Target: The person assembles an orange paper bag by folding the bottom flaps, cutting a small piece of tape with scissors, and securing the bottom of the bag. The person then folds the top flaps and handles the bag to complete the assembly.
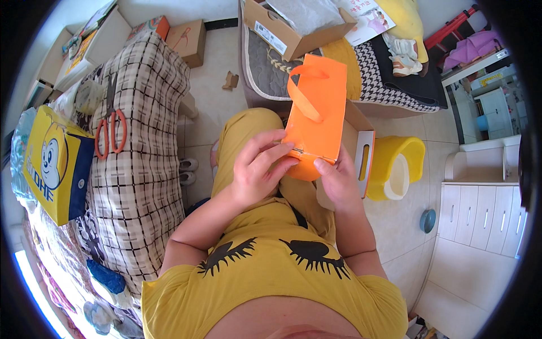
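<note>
An orange box with an orange ribbon handle is held up over my lap, its near end tilted toward me. My right hand grips its near right corner, the thumb pressed on the near end. At the near left edge my left hand has its fingers bent, thumb and fingertips pinching the edge by a small dark gap. The inside of the box is hidden.
On the checked cloth at left lie orange-handled scissors and a yellow-and-blue bag. An open cardboard box and small shoes rest on the bed ahead. A yellow potty stands on the floor at right.
</note>
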### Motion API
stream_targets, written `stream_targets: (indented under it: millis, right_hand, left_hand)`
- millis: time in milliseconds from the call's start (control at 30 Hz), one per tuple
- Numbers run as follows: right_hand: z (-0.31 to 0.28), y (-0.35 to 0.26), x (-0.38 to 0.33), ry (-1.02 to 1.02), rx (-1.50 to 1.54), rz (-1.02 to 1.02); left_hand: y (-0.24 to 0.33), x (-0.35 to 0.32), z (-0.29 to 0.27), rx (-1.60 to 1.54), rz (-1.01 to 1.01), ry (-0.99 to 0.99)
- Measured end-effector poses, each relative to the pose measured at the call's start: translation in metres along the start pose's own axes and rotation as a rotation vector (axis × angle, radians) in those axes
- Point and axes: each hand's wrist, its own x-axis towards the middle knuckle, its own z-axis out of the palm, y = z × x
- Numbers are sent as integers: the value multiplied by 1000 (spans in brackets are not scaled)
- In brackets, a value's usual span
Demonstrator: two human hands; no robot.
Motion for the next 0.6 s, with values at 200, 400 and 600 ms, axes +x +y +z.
stream_targets:
  millis: [200, 400, 600]
  right_hand:
    - [-1, 7, -4, 28, -7, -12]
    - [-4, 13, -4, -11, 158, -45]
    - [1, 8, -2, 35, 168, -65]
  left_hand:
    - [1, 4, 0, 67, 60, 35]
    - [1, 3, -2, 68, 43, 40]
    - [1, 4, -2, 70, 42, 37]
